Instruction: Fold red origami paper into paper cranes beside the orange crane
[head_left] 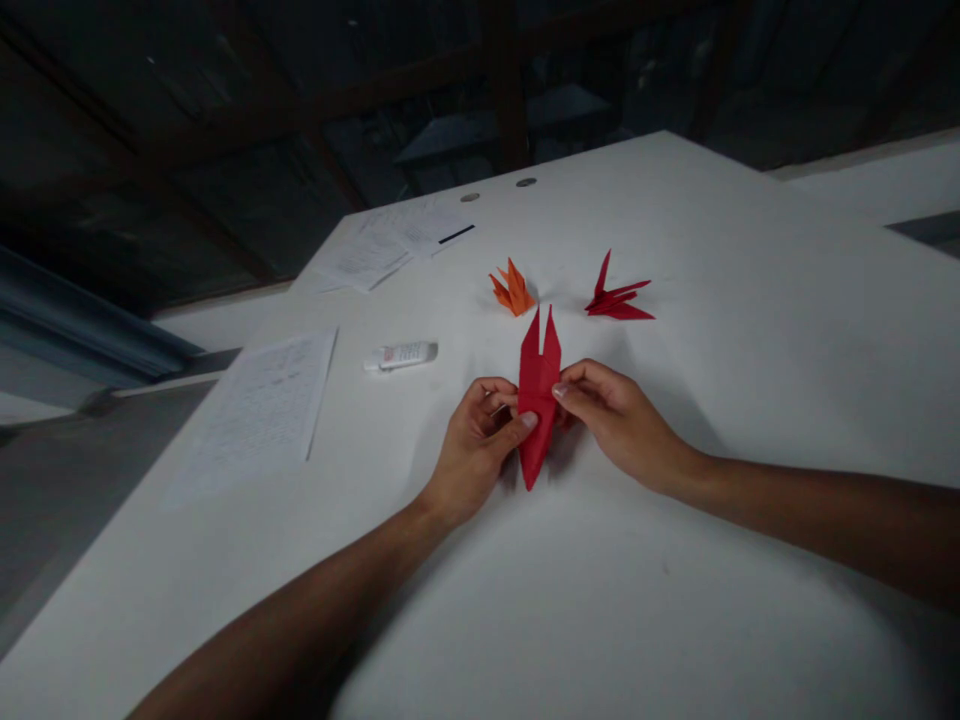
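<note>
A folded red paper (pixel 538 385), with two narrow points at its far end and one point toward me, is held just above the white table. My left hand (pixel 480 440) grips its left edge, thumb on the front face. My right hand (pixel 619 415) pinches the right edge, thumb on top and fingers behind. Beyond it stands an orange folded paper piece (pixel 513 290). A dark red folded paper piece (pixel 616 300) with several spikes lies to the right of the orange one.
A white tube (pixel 401 355) lies left of the hands on the white table (pixel 750 330). Written sheets (pixel 262 400) are at the left, and more papers (pixel 382 245) at the far left. Two round metal discs (pixel 526 182) sit near the far edge.
</note>
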